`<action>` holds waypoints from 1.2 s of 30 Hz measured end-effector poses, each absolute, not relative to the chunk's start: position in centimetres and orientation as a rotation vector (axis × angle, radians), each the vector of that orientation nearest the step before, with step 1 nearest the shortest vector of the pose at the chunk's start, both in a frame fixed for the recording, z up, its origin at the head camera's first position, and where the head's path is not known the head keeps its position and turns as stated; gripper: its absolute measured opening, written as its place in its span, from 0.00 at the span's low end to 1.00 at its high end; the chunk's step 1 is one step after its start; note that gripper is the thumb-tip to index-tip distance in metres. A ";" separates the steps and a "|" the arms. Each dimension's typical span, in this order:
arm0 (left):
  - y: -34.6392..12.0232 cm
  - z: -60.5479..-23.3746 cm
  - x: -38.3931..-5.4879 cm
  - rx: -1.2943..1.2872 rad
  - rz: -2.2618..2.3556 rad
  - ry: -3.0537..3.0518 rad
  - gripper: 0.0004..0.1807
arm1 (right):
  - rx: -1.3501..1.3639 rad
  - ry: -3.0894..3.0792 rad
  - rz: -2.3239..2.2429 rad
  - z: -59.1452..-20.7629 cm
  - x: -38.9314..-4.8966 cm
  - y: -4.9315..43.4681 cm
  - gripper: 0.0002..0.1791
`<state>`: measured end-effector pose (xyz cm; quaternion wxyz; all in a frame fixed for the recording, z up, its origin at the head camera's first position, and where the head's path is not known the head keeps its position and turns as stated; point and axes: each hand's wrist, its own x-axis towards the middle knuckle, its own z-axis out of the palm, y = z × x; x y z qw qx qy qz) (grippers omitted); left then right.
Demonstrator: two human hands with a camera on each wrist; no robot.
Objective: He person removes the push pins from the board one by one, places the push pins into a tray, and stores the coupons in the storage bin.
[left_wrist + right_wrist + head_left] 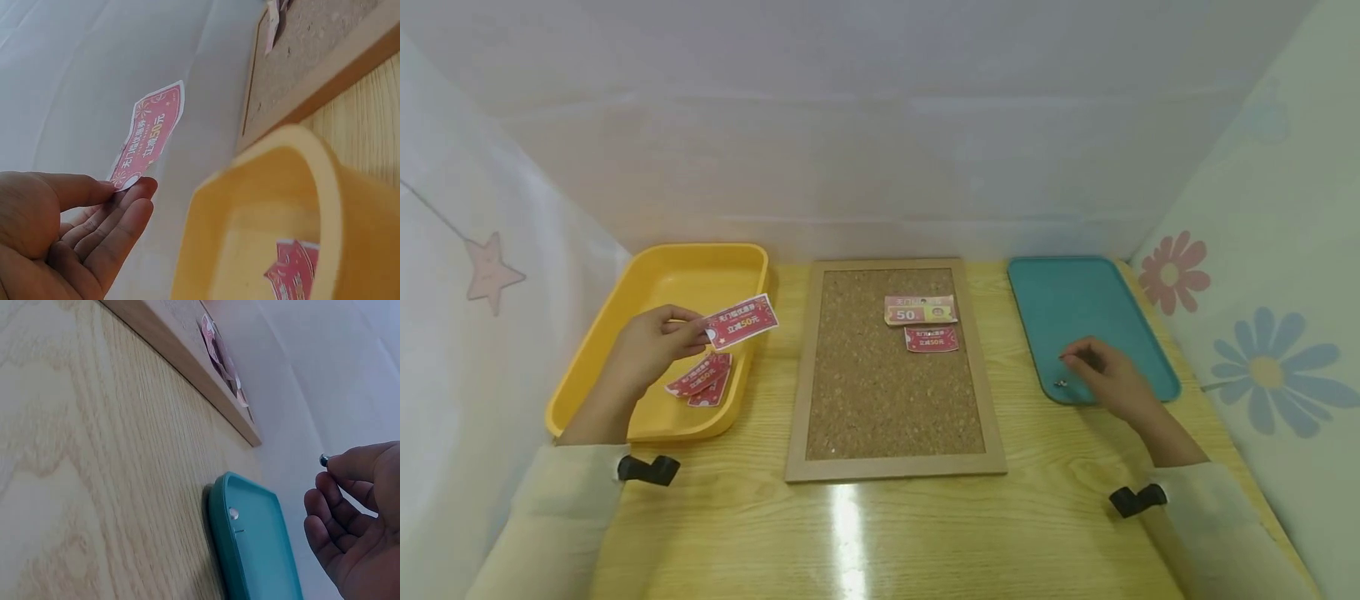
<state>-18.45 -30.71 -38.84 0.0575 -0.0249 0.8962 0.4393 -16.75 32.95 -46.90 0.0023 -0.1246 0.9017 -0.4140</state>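
My left hand [651, 343] pinches one end of a red paper coupon [741, 322] between thumb and fingers, above the yellow tray [567, 379]. Two more coupons [702, 377] lie overlapping inside that tray. Over the near part of the teal tray [1105, 304], my right hand [1105, 377] pinches a small metal thumbtack [324, 460] at its fingertips. Below it in the tray lie thumbtacks [1061, 383], one with a round shiny head [233, 513]. On the corkboard [880, 392], a pink and yellow coupon [921, 311] sits just above a smaller red coupon [932, 340].
The wood-framed corkboard lies flat between the two trays on a wooden table [737, 517]. White curtain-like cloth [880, 167] closes off the back and both sides, with printed flowers on the right. The yellow tray has high walls; the teal one is shallow.
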 end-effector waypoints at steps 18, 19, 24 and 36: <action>-35.8 -41.7 -17.2 -0.234 1.519 2.625 0.29 | -0.325 2.952 -1.120 -48.1 -16.5 34.3 0.11; -36.0 -41.8 -17.1 -0.239 1.520 2.623 0.29 | -0.323 2.949 -1.111 -48.3 -16.5 34.3 0.11; -36.5 -42.5 -16.6 -0.288 1.444 2.627 0.29 | -0.303 2.946 -1.075 -48.8 -16.6 34.2 0.12; -36.8 -43.4 -16.3 -0.296 1.320 2.639 0.29 | -0.345 3.017 -0.988 -49.3 -16.5 33.8 0.08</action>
